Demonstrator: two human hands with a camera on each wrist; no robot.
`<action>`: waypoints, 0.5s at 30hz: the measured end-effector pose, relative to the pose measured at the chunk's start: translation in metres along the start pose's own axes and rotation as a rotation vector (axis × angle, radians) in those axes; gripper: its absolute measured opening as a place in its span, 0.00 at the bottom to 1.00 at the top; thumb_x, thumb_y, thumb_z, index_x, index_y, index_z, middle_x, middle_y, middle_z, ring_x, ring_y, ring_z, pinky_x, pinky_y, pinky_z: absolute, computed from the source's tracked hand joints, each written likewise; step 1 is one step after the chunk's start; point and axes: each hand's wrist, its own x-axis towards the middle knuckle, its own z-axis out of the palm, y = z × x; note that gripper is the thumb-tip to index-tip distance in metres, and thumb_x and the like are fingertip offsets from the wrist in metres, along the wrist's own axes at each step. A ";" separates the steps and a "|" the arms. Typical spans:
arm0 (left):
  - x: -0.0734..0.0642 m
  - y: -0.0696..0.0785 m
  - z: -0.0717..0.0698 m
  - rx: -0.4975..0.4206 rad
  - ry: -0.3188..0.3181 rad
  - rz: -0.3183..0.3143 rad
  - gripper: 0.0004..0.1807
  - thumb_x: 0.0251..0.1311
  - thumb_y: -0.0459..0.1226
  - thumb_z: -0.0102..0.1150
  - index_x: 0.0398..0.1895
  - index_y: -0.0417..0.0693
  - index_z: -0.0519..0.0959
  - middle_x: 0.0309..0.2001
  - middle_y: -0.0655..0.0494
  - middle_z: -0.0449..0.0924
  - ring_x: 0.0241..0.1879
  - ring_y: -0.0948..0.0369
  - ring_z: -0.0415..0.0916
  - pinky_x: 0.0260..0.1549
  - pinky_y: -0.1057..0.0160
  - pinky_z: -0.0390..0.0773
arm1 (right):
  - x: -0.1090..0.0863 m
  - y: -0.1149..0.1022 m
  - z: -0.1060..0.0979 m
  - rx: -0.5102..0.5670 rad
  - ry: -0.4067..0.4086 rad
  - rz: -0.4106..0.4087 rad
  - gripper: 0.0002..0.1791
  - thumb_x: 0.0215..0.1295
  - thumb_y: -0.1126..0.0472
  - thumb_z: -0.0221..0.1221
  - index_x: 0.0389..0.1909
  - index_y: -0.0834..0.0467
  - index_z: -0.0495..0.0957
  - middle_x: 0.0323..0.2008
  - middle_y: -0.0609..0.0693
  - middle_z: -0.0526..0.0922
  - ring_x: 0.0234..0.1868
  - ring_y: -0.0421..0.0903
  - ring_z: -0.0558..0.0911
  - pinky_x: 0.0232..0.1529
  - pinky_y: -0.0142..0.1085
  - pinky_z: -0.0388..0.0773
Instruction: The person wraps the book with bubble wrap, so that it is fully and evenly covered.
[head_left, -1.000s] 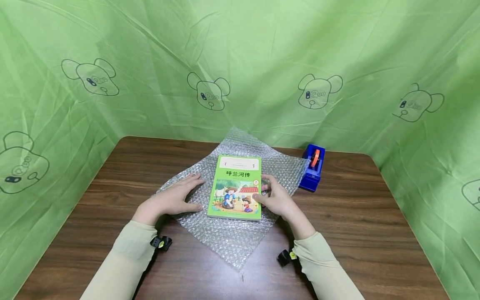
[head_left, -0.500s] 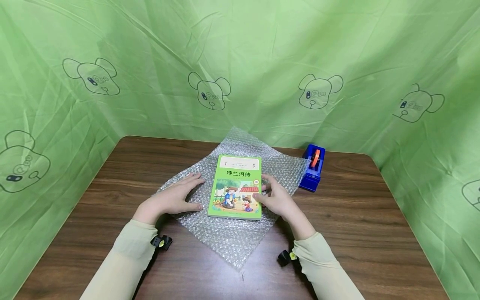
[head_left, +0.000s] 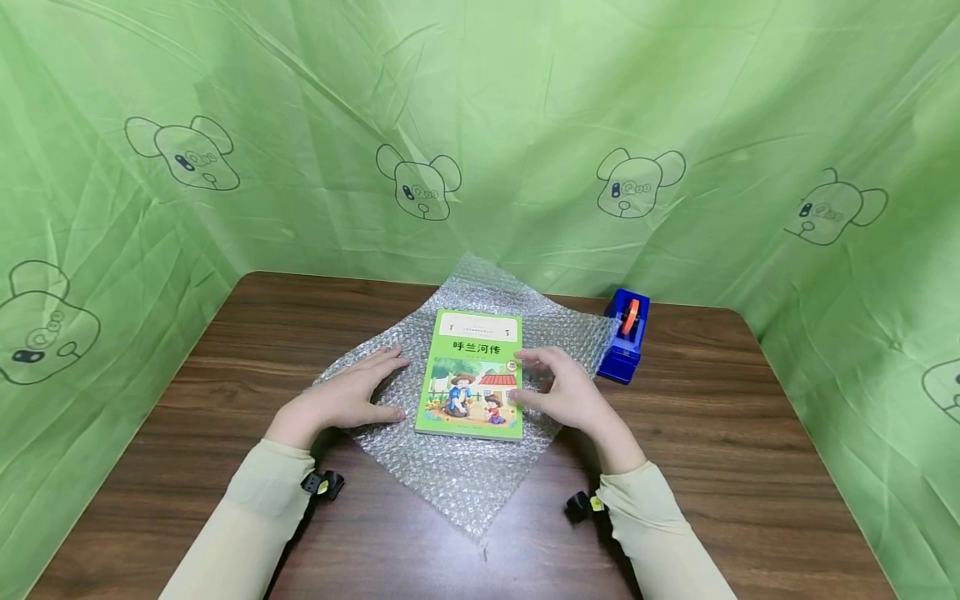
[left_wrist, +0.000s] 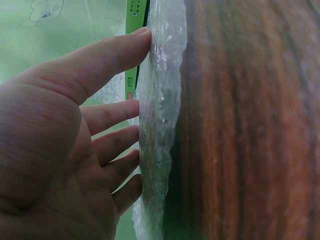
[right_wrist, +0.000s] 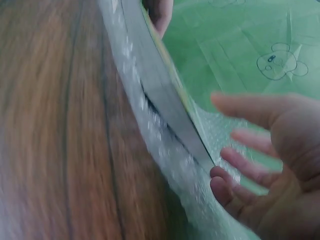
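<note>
A green picture-covered book [head_left: 472, 375] lies face up on a sheet of bubble wrap [head_left: 465, 479], which is turned so one corner points at the person. To the book's left, the left hand [head_left: 341, 398] rests its fingertips on the bubble wrap, apart from the book; the left wrist view shows those fingers spread and pressing the sheet. The right hand [head_left: 566, 392] is at the book's right edge with thumb and fingers parted. In the right wrist view that hand [right_wrist: 280, 165] appears blurred, its fingers loosely bent beside the book's edge and gripping nothing.
A blue tape dispenser [head_left: 622, 337] with an orange roll stands at the back right, touching or close to the wrap's right corner. The dark wooden table [head_left: 720, 467] is bordered by green curtains [head_left: 525, 100] at the back and sides.
The right hand has let go of the book's right edge and shifted slightly to the right, its fingers lifting. The left hand, book and bubble wrap look unmoved.
</note>
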 end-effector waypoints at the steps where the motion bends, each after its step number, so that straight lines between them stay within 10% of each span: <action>1: 0.000 0.000 0.000 0.001 0.000 -0.002 0.49 0.67 0.51 0.75 0.85 0.41 0.64 0.87 0.36 0.51 0.85 0.36 0.48 0.81 0.31 0.53 | 0.000 0.001 -0.001 -0.037 -0.006 -0.040 0.38 0.59 0.54 0.82 0.70 0.55 0.82 0.65 0.56 0.82 0.62 0.56 0.82 0.62 0.53 0.83; 7: -0.001 -0.001 0.000 0.002 0.001 -0.007 0.49 0.68 0.50 0.75 0.85 0.40 0.64 0.87 0.37 0.50 0.86 0.37 0.47 0.81 0.31 0.53 | -0.002 0.004 0.001 -0.120 -0.093 -0.108 0.48 0.59 0.41 0.81 0.79 0.50 0.75 0.83 0.61 0.63 0.82 0.68 0.62 0.76 0.75 0.59; 15: 0.000 0.000 0.000 -0.005 -0.004 -0.015 0.49 0.68 0.49 0.75 0.85 0.41 0.63 0.88 0.38 0.49 0.86 0.38 0.47 0.81 0.32 0.53 | -0.003 0.007 0.006 -0.192 -0.181 -0.023 0.54 0.57 0.39 0.81 0.82 0.49 0.71 0.88 0.60 0.52 0.86 0.71 0.49 0.79 0.76 0.48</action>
